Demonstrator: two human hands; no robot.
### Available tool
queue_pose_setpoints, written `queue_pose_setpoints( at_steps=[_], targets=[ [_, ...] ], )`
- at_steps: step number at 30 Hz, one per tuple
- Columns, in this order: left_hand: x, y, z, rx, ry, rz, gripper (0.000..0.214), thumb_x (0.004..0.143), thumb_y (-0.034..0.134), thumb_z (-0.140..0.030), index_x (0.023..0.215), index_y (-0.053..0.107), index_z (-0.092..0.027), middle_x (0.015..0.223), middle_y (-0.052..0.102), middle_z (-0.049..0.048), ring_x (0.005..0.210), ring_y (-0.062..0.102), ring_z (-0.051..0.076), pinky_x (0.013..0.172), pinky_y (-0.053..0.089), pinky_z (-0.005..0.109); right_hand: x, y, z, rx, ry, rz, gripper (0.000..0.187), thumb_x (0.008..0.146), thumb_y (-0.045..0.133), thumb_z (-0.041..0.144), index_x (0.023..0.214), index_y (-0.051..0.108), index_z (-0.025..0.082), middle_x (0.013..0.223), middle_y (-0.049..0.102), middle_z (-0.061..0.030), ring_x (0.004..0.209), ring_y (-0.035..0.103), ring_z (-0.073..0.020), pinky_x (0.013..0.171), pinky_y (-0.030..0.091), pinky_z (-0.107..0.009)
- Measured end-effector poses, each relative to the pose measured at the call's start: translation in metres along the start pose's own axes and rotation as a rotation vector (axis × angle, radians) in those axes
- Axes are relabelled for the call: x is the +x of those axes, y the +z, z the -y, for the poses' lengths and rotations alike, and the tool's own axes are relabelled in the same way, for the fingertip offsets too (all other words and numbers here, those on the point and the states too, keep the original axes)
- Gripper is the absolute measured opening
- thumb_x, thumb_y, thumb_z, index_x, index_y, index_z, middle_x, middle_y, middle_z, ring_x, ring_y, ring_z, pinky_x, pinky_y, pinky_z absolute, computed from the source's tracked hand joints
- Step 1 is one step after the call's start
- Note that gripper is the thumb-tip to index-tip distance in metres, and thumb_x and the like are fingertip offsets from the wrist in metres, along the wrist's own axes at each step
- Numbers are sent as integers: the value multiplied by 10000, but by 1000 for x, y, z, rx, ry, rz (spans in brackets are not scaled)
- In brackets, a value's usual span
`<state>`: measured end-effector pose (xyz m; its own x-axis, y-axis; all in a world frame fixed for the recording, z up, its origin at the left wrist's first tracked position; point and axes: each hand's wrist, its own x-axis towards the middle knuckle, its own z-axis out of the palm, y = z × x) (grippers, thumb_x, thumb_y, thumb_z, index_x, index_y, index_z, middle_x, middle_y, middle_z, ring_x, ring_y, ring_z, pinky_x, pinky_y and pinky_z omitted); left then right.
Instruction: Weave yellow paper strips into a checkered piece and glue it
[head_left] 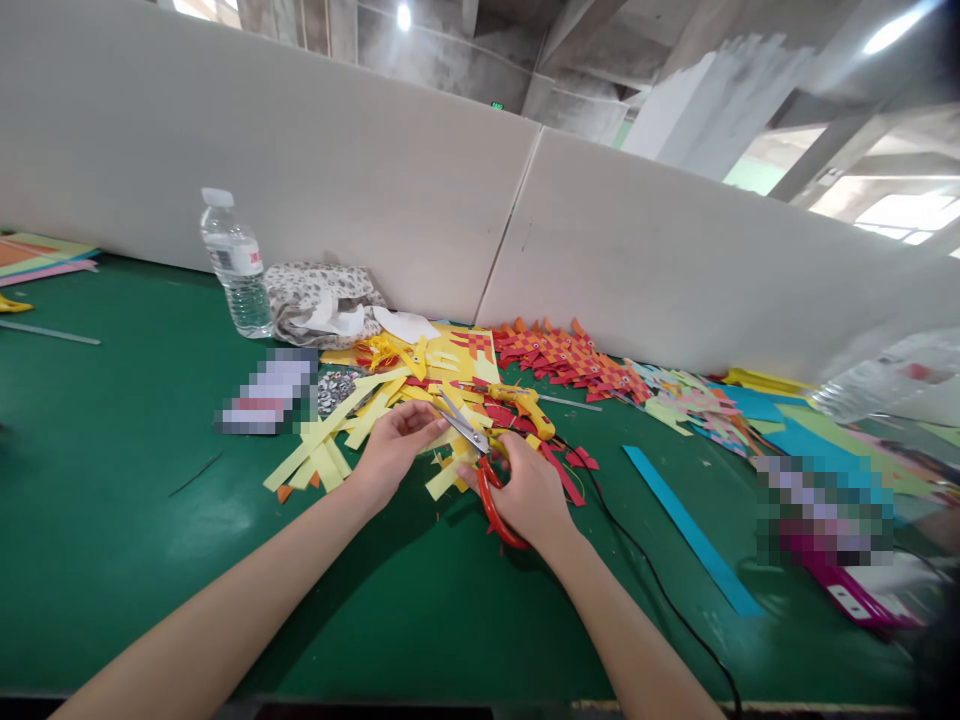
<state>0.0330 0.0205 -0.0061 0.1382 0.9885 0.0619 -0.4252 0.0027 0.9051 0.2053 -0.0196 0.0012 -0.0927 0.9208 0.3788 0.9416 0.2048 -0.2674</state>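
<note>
Red-handled scissors [491, 507] are gripped in my right hand [531, 488], their blades pointing up and to the left. Close to the blade tips is my left hand [396, 445], thumb and fingers pinched together; whatever may be between them is too small to make out. Under and around both hands lie pale yellow paper strips [319, 447] with red and orange scraps among them. Just beyond the scissors rests a yellow glue gun [529, 408], its black cord trailing toward the front right.
Woven red-and-orange paper fish [566, 360] are heaped by the white partition [420, 170]. A water bottle [238, 265] and a patterned cloth bag [289, 290] stand at the back left. On the right, a blue paper strip [690, 530] lies on the green table [420, 640].
</note>
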Motion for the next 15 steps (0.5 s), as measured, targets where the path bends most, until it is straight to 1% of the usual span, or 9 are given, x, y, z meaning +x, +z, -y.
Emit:
queue_pose_setpoints(
  at_steps=[8, 15],
  targets=[
    [-1, 0, 0, -32, -33, -19, 210, 581, 776, -266, 669, 603, -185, 657, 633, -39, 645, 578, 89, 628, 452, 188, 1, -1, -1, 30, 1, -11, 370, 703, 568, 547, 791, 487, 197, 719, 565, -7, 623, 537, -153, 541, 362, -239],
    [-1, 1, -3, -83, -65, -26, 223, 579, 780, -287, 682, 618, -175, 696, 655, -24, 708, 595, 101, 665, 461, 189, 2, 1, -4, 65, -11, -17, 388, 701, 561, 571, 748, 483, 194, 700, 565, -17, 595, 527, -147, 526, 361, -236]
  ],
)
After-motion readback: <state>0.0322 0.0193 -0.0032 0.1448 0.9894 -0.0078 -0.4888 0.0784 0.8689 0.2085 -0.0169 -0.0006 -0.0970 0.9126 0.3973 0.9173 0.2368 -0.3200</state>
